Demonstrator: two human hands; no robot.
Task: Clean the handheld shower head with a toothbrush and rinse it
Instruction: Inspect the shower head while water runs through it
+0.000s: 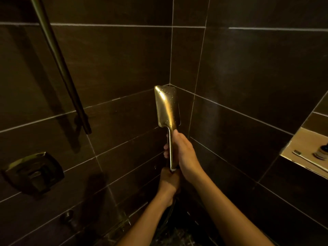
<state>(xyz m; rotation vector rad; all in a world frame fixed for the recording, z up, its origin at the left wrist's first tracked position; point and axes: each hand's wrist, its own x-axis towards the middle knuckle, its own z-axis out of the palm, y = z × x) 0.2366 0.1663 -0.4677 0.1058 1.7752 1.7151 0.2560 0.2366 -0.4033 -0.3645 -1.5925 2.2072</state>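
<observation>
Wet brass shower head [166, 105], rigid and likely slippery, stands upright above the right hand [184, 153], clamped around its slim handle; left hand [168, 183] grips just below, at the hose joint.

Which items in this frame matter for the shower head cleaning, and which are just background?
In the job:
- shower head, gold, wet, held upright
- right hand gripping its handle
- left hand at the handle's base
- toothbrush lying on the wall shelf, not picked up
- tap handle on the wall, likely for rinsing

Just there:
- jar on the shelf
- wall rail
</observation>
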